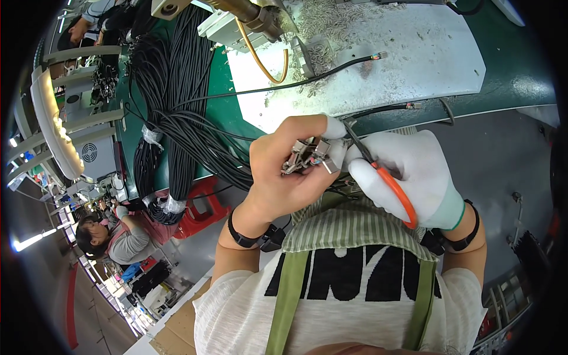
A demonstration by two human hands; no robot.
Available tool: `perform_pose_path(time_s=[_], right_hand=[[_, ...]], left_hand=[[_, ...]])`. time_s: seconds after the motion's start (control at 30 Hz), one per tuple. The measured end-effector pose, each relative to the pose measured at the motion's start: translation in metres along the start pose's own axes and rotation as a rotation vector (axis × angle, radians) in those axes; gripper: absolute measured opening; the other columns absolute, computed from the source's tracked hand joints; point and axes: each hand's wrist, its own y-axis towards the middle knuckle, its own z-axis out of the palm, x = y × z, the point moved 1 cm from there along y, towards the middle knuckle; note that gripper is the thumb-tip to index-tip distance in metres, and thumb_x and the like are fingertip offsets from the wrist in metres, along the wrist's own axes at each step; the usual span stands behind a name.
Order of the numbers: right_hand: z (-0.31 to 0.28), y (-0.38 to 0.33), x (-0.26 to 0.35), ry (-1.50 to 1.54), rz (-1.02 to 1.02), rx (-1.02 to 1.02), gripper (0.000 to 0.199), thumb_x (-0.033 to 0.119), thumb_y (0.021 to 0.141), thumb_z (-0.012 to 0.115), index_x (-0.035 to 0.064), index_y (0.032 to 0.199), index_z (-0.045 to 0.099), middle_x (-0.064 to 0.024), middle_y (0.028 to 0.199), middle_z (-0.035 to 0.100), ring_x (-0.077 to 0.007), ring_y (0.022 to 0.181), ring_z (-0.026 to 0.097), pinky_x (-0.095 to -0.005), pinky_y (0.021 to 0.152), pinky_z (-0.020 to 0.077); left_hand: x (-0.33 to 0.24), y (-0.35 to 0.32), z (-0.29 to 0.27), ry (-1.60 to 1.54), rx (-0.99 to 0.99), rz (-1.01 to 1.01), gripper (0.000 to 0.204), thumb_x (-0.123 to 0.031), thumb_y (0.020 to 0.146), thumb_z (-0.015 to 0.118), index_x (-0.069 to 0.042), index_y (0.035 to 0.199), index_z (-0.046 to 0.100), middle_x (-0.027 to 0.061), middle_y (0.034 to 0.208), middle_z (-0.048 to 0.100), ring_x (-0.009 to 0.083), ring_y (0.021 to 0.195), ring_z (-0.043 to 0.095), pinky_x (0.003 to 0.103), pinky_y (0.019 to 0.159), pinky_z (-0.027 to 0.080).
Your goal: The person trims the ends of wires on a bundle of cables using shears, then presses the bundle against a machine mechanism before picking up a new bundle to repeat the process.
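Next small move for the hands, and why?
Probably turn one of the metal connectors toward the pliers and steady it before any squeeze. The left hand holds several bunched together, and the right hand has the pliers with their tips close beside the left fingertips. I can't tell whether the jaws grip anything, so a check first seems sensible.

Factory workshop: black cable bundles [177, 65], green workbench [515, 83], metal scraps [322, 26], co-worker [130, 241] nearby.

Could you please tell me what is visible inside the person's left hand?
Silvery metal pieces show inside the left hand, with bits of coloured wire among them. Anything deeper in the grip is covered and cannot be seen.
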Motion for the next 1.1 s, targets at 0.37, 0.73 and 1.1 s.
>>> perform_pose_path(time_s=[0.37,0.73,1.1], right_hand=[[0.013,0.006,-0.011,-0.596,-0.383,-0.376,0.014,0.012,0.076,0.066,0.0044,0.088,0.063,-0.0074,0.061,0.054,-0.0237,0.051,0.054,-0.0306,0.048,0.0405],[0.009,0.010,-0.014,0.312,0.148,0.136,0.015,0.017,0.086,0.058,0.0036,0.087,0.062,0.0008,0.056,0.053,-0.0088,0.046,0.051,-0.0243,0.044,0.0400],[-0.025,0.066,-0.008,0.209,0.048,-0.093,0.021,0.021,0.088,0.058,0.0030,0.076,0.055,-0.0052,0.055,0.048,-0.0135,0.047,0.048,-0.0290,0.046,0.0379]], left_hand=[[-0.009,0.001,0.002,-0.128,-0.023,-0.331,0.027,0.004,0.070,0.066,0.001,0.095,0.056,0.0026,0.080,0.063,0.0029,0.069,0.055,0.019,0.061,0.045],[-0.005,0.004,0.002,-0.439,-0.067,-0.586,0.016,0.004,0.077,0.066,0.001,0.091,0.058,-0.0009,0.076,0.061,0.0033,0.067,0.054,0.019,0.057,0.044],[0.049,0.040,-0.029,-0.645,-0.106,-0.744,0.009,-0.007,0.083,0.065,-0.003,0.088,0.058,-0.0035,0.065,0.048,0.0043,0.048,0.040,0.021,0.045,0.028]])
